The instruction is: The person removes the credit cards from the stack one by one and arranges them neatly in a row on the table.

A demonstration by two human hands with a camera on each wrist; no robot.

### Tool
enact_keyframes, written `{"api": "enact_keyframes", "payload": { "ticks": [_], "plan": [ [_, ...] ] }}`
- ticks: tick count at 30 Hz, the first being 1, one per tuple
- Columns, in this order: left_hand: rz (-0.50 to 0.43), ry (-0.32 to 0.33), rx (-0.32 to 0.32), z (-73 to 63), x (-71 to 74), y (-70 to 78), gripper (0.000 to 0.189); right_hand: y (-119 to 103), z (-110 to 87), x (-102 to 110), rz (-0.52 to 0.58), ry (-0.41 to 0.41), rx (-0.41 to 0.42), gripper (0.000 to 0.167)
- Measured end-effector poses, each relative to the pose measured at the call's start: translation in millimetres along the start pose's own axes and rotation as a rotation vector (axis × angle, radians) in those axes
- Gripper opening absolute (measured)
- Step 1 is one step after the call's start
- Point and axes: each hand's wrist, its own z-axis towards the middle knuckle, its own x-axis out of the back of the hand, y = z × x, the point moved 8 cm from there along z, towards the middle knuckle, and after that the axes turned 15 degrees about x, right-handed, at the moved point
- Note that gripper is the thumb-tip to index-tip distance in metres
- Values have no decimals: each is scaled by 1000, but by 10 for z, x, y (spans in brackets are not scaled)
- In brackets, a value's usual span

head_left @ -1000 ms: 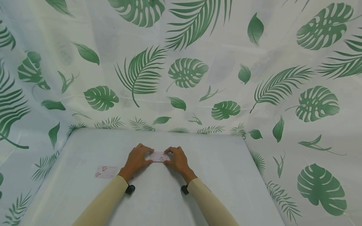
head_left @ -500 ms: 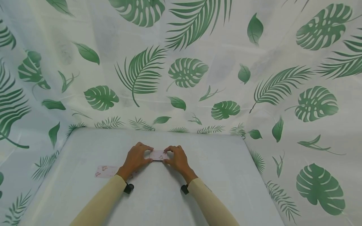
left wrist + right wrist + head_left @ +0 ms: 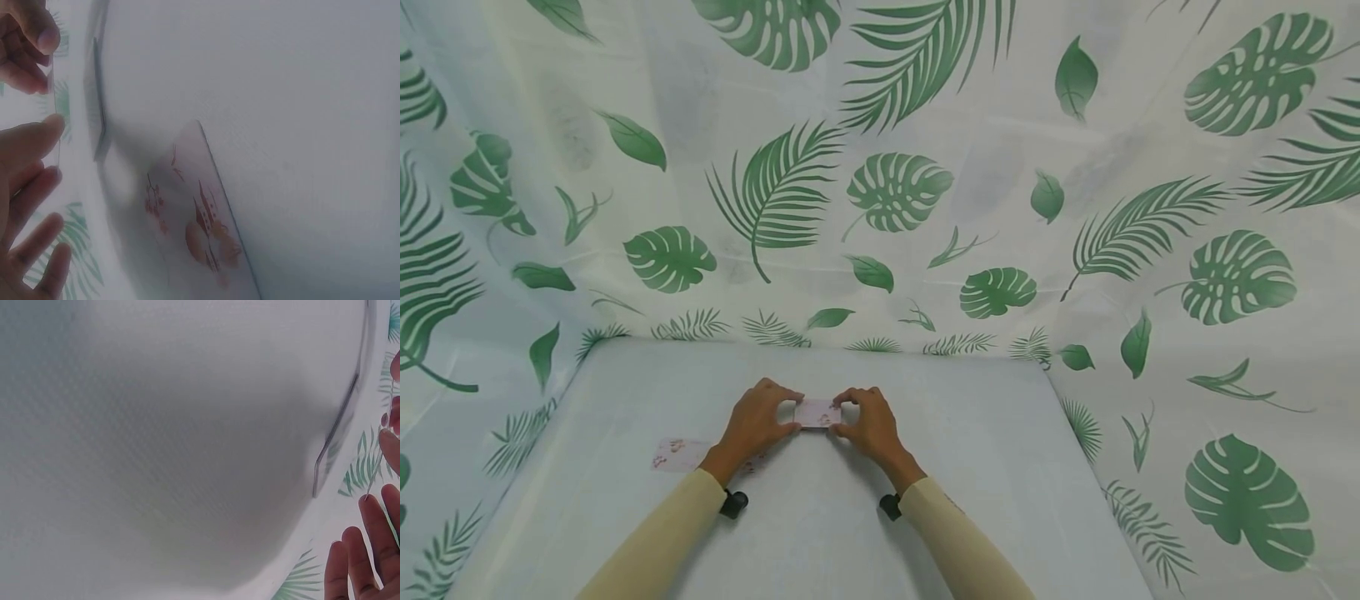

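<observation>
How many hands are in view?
2: the left hand pinches the left end of a flower-printed card, the right hand its right end. Both show in the head view.

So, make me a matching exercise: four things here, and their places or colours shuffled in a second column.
1. Held card
2. Unheld card
3. Sleeves
4. Leaves

A. Green
B. Partly behind the left arm
C. Cream
D. Between the left hand and right hand

Pairs: 1-D, 2-B, 3-C, 4-A
</observation>
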Motion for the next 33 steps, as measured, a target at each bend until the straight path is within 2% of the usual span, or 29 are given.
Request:
{"api": "enact_keyframes", "payload": {
  "ticks": [4,20,33],
  "plan": [
    [-1,-11,12,-27,29,-8,50,-25,-11,-1,-2,1,3,41],
    [-17,21,-12,-150,75,-43,49,-131,-100,-13,4,-1,17,42],
    [-14,3,-7,-241,107,-55,50,-166,-178,-50,8,-10,27,44]
  ]
}}
